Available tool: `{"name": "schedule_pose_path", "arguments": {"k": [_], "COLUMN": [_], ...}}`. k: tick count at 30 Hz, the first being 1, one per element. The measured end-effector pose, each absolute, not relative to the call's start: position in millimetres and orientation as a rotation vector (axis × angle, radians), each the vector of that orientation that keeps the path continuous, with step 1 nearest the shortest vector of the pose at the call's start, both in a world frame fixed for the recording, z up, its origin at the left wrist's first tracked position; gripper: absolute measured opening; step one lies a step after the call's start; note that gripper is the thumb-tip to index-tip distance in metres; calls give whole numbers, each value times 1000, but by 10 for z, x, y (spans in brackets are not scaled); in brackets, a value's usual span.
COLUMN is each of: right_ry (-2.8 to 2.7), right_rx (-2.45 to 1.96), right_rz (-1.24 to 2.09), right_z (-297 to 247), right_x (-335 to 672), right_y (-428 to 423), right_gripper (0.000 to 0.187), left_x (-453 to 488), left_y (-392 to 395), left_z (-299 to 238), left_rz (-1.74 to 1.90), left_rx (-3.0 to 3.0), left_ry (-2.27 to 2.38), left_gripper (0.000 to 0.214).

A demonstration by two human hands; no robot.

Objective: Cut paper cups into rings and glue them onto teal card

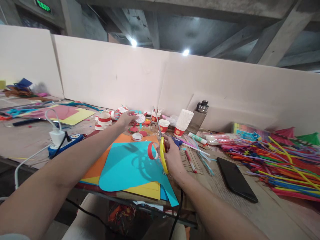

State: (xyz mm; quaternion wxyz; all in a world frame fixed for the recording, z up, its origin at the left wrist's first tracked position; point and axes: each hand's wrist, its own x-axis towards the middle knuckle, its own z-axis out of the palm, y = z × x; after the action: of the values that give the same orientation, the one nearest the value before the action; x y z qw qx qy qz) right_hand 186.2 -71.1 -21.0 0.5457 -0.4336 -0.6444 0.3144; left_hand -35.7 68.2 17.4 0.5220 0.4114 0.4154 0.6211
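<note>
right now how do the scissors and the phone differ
The scissors are held in the right hand, while the phone lies flat on the brown work surface. The scissors have yellow handles; the phone looks black all over. The scissors are slimmer, the phone a broad slab. Both are longer than wide.

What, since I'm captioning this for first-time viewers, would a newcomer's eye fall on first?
Probably the big turquoise sheet in the middle, with shadows falling across it. By its right edge, the right hand holds yellow-handled scissors, while the left hand, farther back, is at a white round piece. Off to the right lies a heap of bright multicoloured stems, beside a black phone.
</note>
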Motion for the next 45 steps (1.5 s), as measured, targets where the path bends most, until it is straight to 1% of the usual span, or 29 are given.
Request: {"name": "schedule_pose_path", "arguments": {"k": [2, 4, 11, 19, 24, 28, 37, 45], "right_ry": [-1541, -1554, -1549, -1526, -1543, -1555, -1549, -1524], "right_rx": [-1034, -1038, -1047, -1018, -1030, -1041, -1041, -994], "right_rz": [732, 706, 694, 760, 705, 696, 721, 797], "right_z": [-215, -218, -208, -191, -187, -185, -169, -208], "right_x": [1865, 1868, 1872, 1864, 1858, 1859, 1861, 1868], "right_y": [-706, -704, -711, -720, -722, -724, -739, -716], "right_gripper": [57, 57, 58, 60, 55, 55, 55, 59], "left_x": [-356, -358, -363, -367, -367, -372, -381, -384], "left_y": [685, 696, 738, 745, 770, 766, 721, 746], "left_z": [179, 179, 162, 150, 148, 153, 198, 176], "left_rz": [1459, 1443, 1436, 1438, 1423, 1422, 1378, 1445], "left_rx": [947, 907, 830, 799, 771, 743, 708, 658], "left_ry": [977, 966, 962, 948, 947, 955, 954, 930], "left_gripper": [25, 17, 9, 7, 2, 1, 15, 12]}}
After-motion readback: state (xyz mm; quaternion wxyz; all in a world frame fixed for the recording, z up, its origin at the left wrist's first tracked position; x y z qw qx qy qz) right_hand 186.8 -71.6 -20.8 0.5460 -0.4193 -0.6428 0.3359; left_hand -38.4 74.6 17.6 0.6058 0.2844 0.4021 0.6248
